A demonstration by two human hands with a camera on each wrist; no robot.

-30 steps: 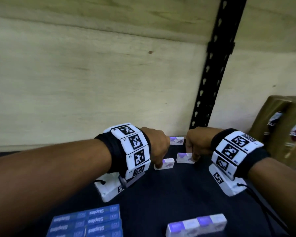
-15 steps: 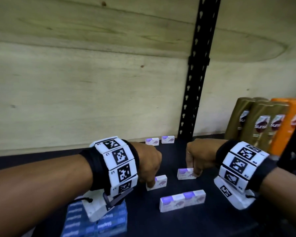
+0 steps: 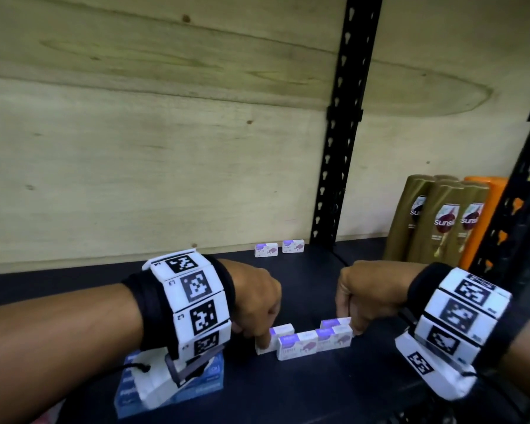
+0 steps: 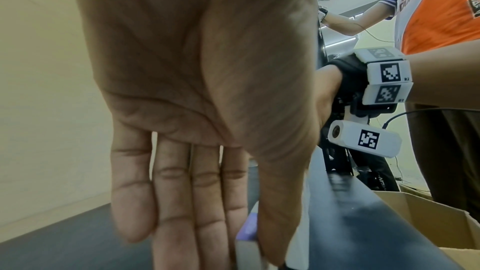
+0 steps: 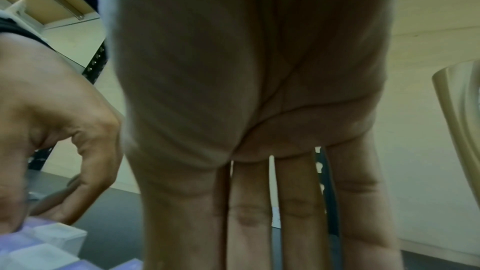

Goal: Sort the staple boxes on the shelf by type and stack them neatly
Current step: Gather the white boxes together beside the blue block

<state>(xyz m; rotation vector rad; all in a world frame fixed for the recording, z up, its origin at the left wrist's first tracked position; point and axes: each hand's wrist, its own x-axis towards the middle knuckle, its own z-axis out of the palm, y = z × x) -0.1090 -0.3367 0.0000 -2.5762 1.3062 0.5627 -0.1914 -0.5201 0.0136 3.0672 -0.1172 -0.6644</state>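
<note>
Meanwhile, the left hand (image 3: 254,301) is pinching a white-and-purple staple box (image 3: 275,338) with fingers pointing down, and the right hand (image 3: 364,293) is gripping another (image 3: 335,323), both on the dark shelf (image 3: 318,390) just behind a front pair of boxes (image 3: 314,344). Blue staple boxes (image 3: 208,382) are lying beneath the left wrist.

4 small white/purple staple boxes (image 3: 306,339) cluster mid-shelf: two side by side in front, touching end to end, one just behind at left (image 3: 280,331), one just behind at right (image 3: 334,322). Two more of the same type (image 3: 279,249) lie at the back by the wall, side by side with a small gap. Blue staple boxes (image 3: 208,384) stacked front-left, partly hidden.
</note>
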